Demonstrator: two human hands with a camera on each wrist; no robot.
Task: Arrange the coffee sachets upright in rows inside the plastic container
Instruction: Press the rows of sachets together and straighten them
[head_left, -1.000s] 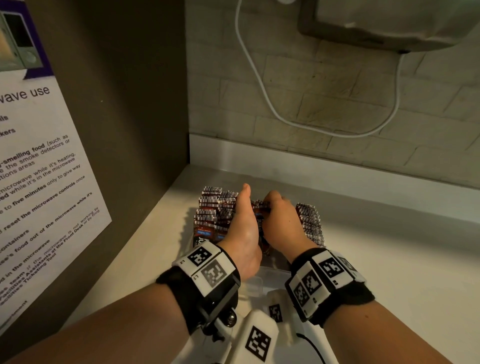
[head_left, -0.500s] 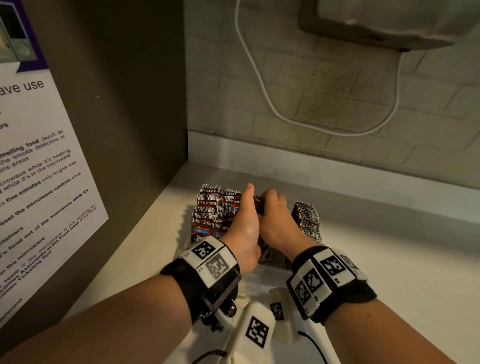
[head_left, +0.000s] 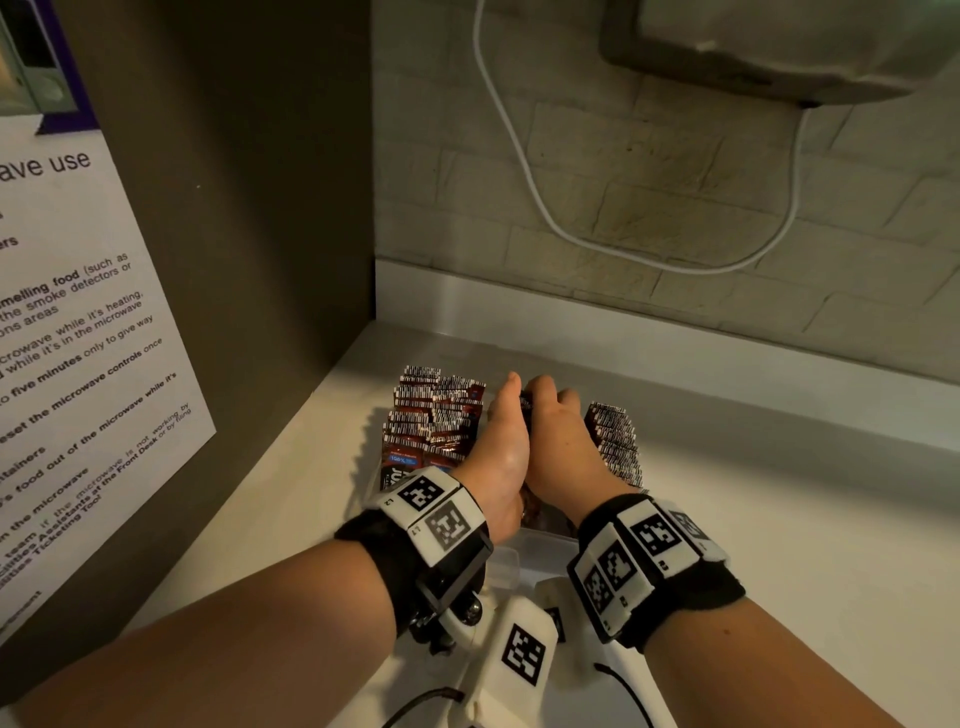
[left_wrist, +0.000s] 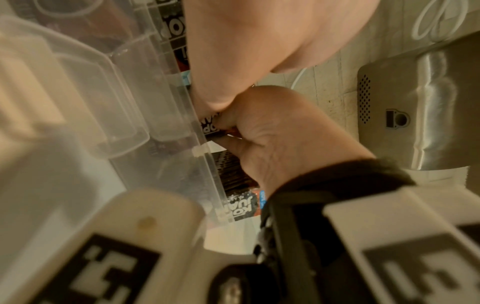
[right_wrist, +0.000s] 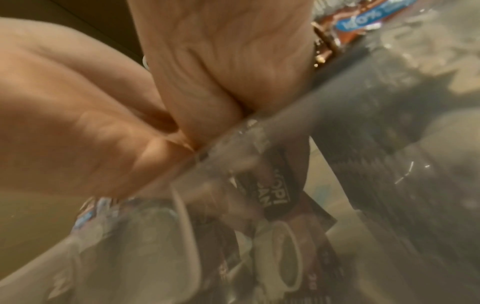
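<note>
Nearest me, my two wrists carry black bands with white marker blocks, and just beyond them sits the near rim of the clear plastic container (head_left: 511, 558) on the pale countertop (head_left: 779, 519). My left hand (head_left: 501, 447) and right hand (head_left: 558, 452) are pressed side by side over its middle, fingers curled down and clamped on a bunch of dark brown coffee sachets (left_wrist: 210, 127) standing between them. Left of my left hand a row of upright sachets (head_left: 434, 415) fills that side; right of my right hand stands another upright row (head_left: 615, 441). Beyond my knuckles rises the beige brick-pattern wall (head_left: 675, 208) with a white looping cable (head_left: 519, 156).
</note>
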